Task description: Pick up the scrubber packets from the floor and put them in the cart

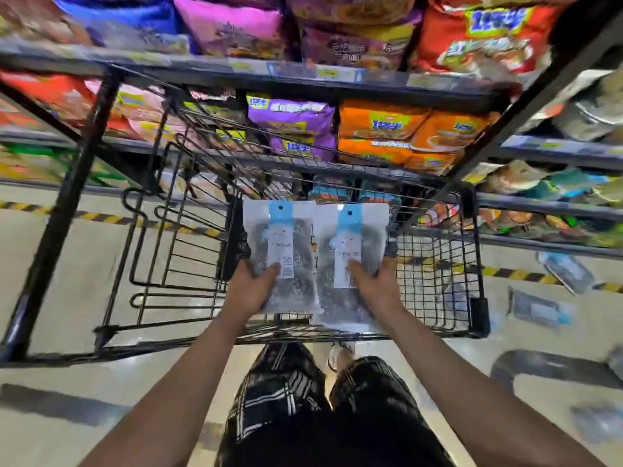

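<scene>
Over a black wire cart (pixel 468 264), each hand grips a scrubber packet — left hand (pixel 251 286) on the left packet (pixel 281 251); right hand (pixel 374 286) on the right packet (pixel 350 261); more packets (pixel 566 269) lie on the floor.

Scrubber packets (pixel 315 261): clear, white card, pale-blue header, dark grey contents. Cart (pixel 472 264): black wire. Shorts (pixel 296 399): black-white plaid. Floor tape (pixel 101 218): yellow-black stripes. Shelf bags (pixel 381 129): orange, purple.

I see dark metal shelving (pixel 256 75) from nine to three o'clock, packed with bright snack bags (pixel 377 136). Below it lies pale glossy floor (pixel 67 416), crossed by yellow-and-black hazard tape (pixel 101 218) along the shelf foot.
</scene>
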{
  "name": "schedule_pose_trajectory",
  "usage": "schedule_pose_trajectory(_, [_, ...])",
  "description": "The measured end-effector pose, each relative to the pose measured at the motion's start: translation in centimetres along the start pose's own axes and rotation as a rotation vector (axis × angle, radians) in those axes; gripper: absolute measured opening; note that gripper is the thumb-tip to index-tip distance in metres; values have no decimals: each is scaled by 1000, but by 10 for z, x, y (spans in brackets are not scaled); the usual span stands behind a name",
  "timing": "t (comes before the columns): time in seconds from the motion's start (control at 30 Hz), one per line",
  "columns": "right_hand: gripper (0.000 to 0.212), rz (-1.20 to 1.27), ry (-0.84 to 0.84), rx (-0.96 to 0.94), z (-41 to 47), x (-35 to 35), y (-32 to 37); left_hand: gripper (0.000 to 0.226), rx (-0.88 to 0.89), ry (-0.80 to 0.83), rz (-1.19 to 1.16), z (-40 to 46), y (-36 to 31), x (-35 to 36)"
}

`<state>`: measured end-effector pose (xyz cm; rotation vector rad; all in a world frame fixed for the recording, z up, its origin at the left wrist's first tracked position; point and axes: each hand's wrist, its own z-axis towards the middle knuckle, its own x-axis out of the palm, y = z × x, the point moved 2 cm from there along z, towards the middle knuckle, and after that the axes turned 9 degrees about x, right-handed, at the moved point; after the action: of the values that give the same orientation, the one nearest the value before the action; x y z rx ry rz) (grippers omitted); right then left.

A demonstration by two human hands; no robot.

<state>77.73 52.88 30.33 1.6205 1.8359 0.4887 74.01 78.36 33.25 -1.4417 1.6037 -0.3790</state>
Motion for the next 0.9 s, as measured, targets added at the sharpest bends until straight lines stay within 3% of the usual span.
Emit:
schedule_pose_trajectory(0.07, [53,-14,32,60,31,11,6,58,-81,20,-12,34,8,9])
schedule_pose_trajectory(0.2, [35,-113,-1,127,95,36,-5,33,-183,54,-6,101,37,32])
schedule_pose_trajectory(0.3, [38,-205,-46,142,135,56,-31,46,-249,89,1,143,78,53])
schedule_pose_trajectory(0.53, [35,-258,-112,246,184,81,-104,54,-349,212,18,197,202,105])
schedule_pose_trajectory(0.63, [47,-368,-171,297,189,80,-117,77,-273,205,138,174,170,106])
schedule_pose_trajectory(0.77, [72,-451,-255,270,187,72,-124,76,-185,231,329,171,186,107])
schedule_pose_trajectory(0.9, [44,-718,-125,176,187,78,-133,80,-121,427,522,171,187,110])
